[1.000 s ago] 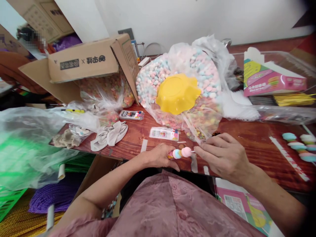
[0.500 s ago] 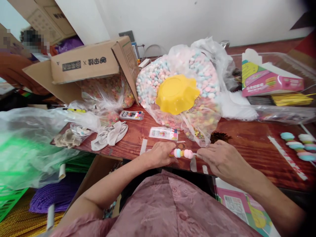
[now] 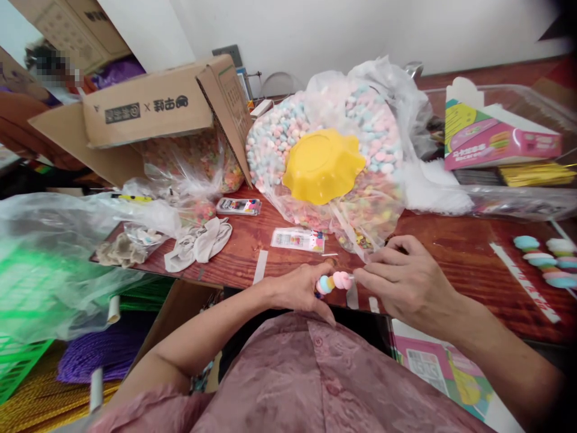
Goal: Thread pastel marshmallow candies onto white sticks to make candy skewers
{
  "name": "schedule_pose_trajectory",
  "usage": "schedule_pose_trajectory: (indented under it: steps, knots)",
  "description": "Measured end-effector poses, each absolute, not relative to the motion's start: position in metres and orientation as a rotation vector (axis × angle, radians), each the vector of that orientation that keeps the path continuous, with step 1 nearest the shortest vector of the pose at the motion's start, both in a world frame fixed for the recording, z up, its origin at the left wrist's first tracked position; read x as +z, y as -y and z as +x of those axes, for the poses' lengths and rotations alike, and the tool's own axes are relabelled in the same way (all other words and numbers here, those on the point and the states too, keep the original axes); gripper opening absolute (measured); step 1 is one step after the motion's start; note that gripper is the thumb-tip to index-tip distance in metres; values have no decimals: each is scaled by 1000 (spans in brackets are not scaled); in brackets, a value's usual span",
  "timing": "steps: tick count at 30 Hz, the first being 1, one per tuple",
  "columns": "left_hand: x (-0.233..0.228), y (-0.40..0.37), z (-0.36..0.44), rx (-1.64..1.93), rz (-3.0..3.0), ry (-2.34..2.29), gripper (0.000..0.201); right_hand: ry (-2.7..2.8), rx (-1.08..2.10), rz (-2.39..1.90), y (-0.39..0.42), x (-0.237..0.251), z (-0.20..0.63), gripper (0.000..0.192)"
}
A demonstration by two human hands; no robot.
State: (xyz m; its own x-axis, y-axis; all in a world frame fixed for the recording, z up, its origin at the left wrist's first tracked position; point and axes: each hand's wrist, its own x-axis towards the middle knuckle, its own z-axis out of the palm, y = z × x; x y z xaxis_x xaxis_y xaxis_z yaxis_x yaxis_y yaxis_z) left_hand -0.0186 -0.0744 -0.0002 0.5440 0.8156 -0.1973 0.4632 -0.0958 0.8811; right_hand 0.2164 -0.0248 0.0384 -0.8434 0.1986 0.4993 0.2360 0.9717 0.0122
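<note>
A short candy skewer (image 3: 341, 279) of pink, yellow and pale blue pieces hangs between my hands over the table's front edge. My right hand (image 3: 403, 282) pinches the thin stick at its right end, thumb and index finger together. Around the left end of the skewer, my left hand (image 3: 302, 290) is open, its thumb spread away from the fingers; whether it touches the candy I cannot tell. Just beyond my hands is a clear bag of pink and blue marshmallow candies (image 3: 274, 141), with an upturned yellow scalloped bowl (image 3: 322, 167) lying on top.
An open cardboard box (image 3: 148, 114) with bagged gummies stands at left. Finished-looking candy skewers (image 3: 541, 260) lie at far right, below a pink carton (image 3: 500, 141). A grey cloth (image 3: 198, 243) and a flat clear package (image 3: 297, 239) rest on the table. Another person is at far left.
My left thumb has come away from the skewer and spread downward. The skewer has tilted, its right end now higher. My right hand still pinches the stick. The view has shifted slightly.
</note>
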Motion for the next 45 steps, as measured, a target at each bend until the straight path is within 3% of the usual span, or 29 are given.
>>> schedule_pose_trajectory:
  steps: [8, 13, 15, 17, 21, 23, 27, 31, 36, 40, 45]
  knots:
    - [3, 73, -11, 368, 1728, -1099, 63, 2669, 159, -306, 24, 20, 209, 29]
    - [2, 78, -27, 387, 2002, -1214, 111, 2601, 317, -449, 19, 15, 222, 27]
    - [5, 80, -38, 323, 2030, -1305, 118, 2537, 354, -477, 17, 11, 228, 24]
    - [6, 81, -46, 238, 1994, -1361, 107, 2487, 361, -485, 16, 6, 231, 19]
    - [-1, 77, -52, 158, 1828, -1356, 51, 2423, 225, -478, 18, 1, 229, 21]
    - [-6, 74, -50, 189, 1743, -1322, 37, 2417, 80, -438, 20, 4, 226, 24]
    - [-9, 72, -42, 197, 1695, -1284, 34, 2460, -99, -317, 26, 11, 220, 24]
    - [-11, 76, -34, 113, 1837, -1416, 31, 2496, -42, -360, 28, 13, 221, 23]
    - [-15, 83, -31, 19, 2068, -1532, 14, 2538, 32, -480, 20, 11, 226, 20]
    - [-14, 82, -33, 95, 1932, -1473, 26, 2577, 49, -458, 17, 13, 224, 22]
    - [-22, 79, -32, 475, 1416, -1218, 43, 2599, 45, -471, 20, 13, 223, 22]
